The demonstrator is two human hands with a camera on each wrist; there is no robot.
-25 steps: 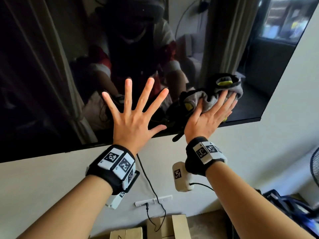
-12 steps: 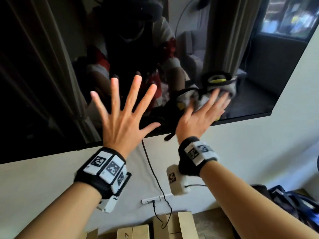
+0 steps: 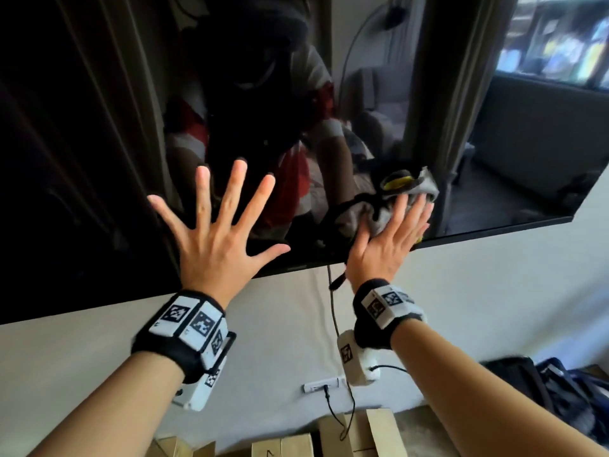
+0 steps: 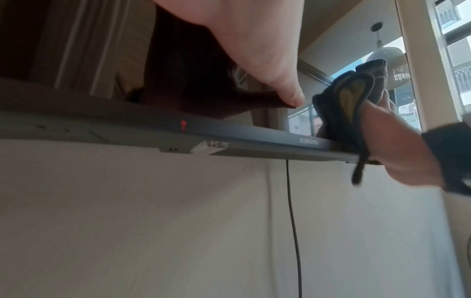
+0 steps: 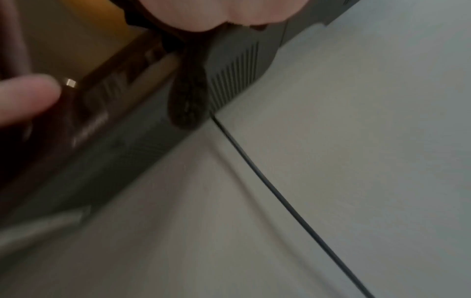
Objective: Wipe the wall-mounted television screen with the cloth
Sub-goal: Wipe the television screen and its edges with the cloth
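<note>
The dark, glossy television screen (image 3: 99, 133) hangs on a white wall and fills the upper head view. My left hand (image 3: 217, 232) lies flat on its lower part with all fingers spread wide. To its right, my right hand (image 3: 393, 235) presses a crumpled grey cloth (image 3: 408, 189) with black trim and yellow patches against the glass near the bottom edge. A black loop of the cloth (image 3: 336, 282) hangs below the bezel. In the left wrist view the cloth (image 4: 349, 104) bunches over my right hand (image 4: 397, 141) above the bezel (image 4: 229, 131).
A black cable (image 3: 333, 311) runs down the white wall (image 3: 478, 291) from the screen's lower edge to a white socket strip (image 3: 321, 385). Cardboard boxes (image 3: 359, 433) stand on the floor below. Dark bags (image 3: 560, 390) lie at the lower right.
My right hand has slid the cloth leftward along the lower part of the screen. My left hand, still spread flat, has shifted a little left with it.
</note>
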